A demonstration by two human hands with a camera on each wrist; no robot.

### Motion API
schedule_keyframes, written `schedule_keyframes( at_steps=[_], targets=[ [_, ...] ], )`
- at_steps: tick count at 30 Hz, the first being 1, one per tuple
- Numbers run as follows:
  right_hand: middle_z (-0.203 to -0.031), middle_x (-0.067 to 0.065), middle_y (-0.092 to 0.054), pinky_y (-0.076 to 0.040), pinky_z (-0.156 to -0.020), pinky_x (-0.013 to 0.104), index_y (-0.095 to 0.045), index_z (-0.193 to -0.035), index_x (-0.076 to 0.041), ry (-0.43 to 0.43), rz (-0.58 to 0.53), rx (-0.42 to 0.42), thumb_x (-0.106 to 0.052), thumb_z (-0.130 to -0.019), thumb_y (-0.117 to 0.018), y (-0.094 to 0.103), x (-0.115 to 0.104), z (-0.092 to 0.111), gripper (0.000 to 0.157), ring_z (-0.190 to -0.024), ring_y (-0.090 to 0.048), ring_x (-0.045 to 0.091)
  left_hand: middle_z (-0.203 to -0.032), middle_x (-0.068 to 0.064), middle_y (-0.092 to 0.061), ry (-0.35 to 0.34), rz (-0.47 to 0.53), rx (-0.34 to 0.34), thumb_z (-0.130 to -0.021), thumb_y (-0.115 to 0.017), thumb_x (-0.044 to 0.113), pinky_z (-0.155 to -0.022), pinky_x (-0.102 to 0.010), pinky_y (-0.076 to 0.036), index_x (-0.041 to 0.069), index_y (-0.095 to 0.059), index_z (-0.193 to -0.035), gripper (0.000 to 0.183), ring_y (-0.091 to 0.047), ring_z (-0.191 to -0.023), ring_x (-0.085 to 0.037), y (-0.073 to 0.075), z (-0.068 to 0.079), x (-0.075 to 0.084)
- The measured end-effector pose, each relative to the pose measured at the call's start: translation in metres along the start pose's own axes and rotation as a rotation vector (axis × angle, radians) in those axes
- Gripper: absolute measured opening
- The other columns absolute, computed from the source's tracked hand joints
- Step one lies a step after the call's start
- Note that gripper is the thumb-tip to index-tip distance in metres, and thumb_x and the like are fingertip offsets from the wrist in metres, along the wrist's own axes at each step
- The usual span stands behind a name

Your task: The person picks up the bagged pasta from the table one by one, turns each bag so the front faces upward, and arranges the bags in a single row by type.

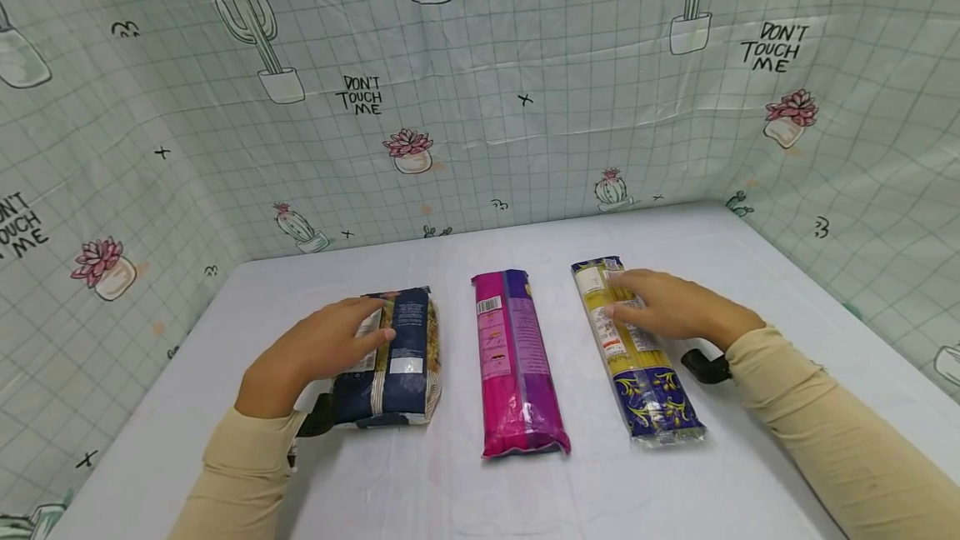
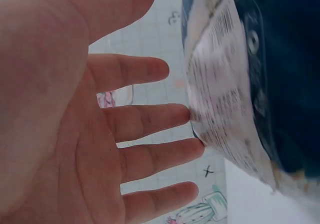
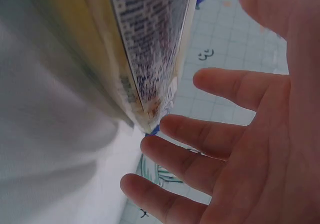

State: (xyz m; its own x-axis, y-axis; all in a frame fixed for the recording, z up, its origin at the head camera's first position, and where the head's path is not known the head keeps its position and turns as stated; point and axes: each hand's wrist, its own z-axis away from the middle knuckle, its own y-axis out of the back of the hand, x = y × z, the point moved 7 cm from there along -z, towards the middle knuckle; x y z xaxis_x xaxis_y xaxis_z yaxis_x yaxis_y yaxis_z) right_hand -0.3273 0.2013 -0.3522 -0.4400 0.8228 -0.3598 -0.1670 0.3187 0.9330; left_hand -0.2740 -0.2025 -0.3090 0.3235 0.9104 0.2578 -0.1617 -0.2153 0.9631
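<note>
Three packages lie side by side on the white table. At the left is a dark blue pasta bag with a clear side showing its contents; its white label faces the palm in the left wrist view. My left hand is over its left side, fingers straight and spread. In the middle lies a pink and purple packet. A long spaghetti packet, yellow with a blue patterned end, lies at the right. Over its upper half is my right hand, its fingers extended and apart. Neither hand grips anything.
The white tabletop extends around the packages. Behind and at both sides hangs a pale green checked cloth printed with cacti and words. A black wrist mount shows beneath the right wrist, another by the left.
</note>
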Motion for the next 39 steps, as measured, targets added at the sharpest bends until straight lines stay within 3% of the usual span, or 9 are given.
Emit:
schedule_keyframes(
  at_steps=[16, 21, 30, 35, 39],
  targets=[
    [-0.149, 0.029, -0.042, -0.041, -0.100, 0.066, -0.053, -0.144, -0.007, -0.045, 0.092, -0.023, -0.051, -0.100, -0.055, -0.008, -0.005, -0.005, 0.063, -0.132, -0.043, 0.051, -0.151, -0.009, -0.048, -0.099, -0.023, -0.013, -0.101, -0.059, 0.042, -0.112, -0.055, -0.033, 0.011, -0.048, -0.150, 0.059, -0.035, -0.144, -0.033, -0.004, 0.000, 0.049],
    [-0.149, 0.030, -0.041, -0.041, -0.100, 0.066, -0.052, -0.145, -0.006, -0.053, 0.104, -0.031, -0.050, -0.100, -0.056, -0.009, -0.008, -0.004, 0.064, -0.132, -0.043, 0.052, -0.148, -0.008, -0.051, -0.107, -0.053, 0.001, -0.100, -0.061, 0.041, -0.109, -0.053, -0.039, 0.015, -0.049, -0.149, 0.057, -0.042, -0.140, -0.030, -0.009, -0.003, 0.062],
    [-0.153, 0.029, -0.035, -0.041, -0.099, 0.067, -0.048, -0.149, -0.008, -0.078, 0.089, -0.061, -0.054, -0.098, -0.055, -0.012, -0.008, -0.002, 0.069, -0.131, -0.043, 0.054, -0.138, -0.004, -0.060, -0.196, -0.101, 0.002, -0.099, -0.061, 0.046, -0.103, -0.045, -0.047, 0.019, -0.057, -0.144, 0.053, -0.056, -0.126, -0.022, -0.027, -0.009, 0.091],
    [-0.154, 0.030, -0.033, -0.039, -0.100, 0.068, -0.047, -0.150, -0.007, -0.076, 0.077, -0.076, -0.055, -0.099, -0.054, -0.015, -0.007, -0.003, 0.070, -0.132, -0.041, 0.055, -0.138, -0.003, -0.060, -0.236, -0.076, -0.049, -0.099, -0.060, 0.047, -0.102, -0.043, -0.047, 0.019, -0.056, -0.145, 0.054, -0.054, -0.129, -0.022, -0.037, -0.010, 0.111],
    [-0.154, 0.032, -0.032, -0.039, -0.100, 0.068, -0.046, -0.149, -0.005, -0.075, 0.056, -0.081, -0.053, -0.099, -0.055, -0.015, -0.007, -0.003, 0.069, -0.132, -0.041, 0.055, -0.140, -0.004, -0.059, -0.313, -0.101, -0.052, -0.099, -0.058, 0.049, -0.102, -0.041, -0.048, 0.019, -0.056, -0.145, 0.054, -0.054, -0.130, -0.022, -0.048, -0.013, 0.134]
  ],
)
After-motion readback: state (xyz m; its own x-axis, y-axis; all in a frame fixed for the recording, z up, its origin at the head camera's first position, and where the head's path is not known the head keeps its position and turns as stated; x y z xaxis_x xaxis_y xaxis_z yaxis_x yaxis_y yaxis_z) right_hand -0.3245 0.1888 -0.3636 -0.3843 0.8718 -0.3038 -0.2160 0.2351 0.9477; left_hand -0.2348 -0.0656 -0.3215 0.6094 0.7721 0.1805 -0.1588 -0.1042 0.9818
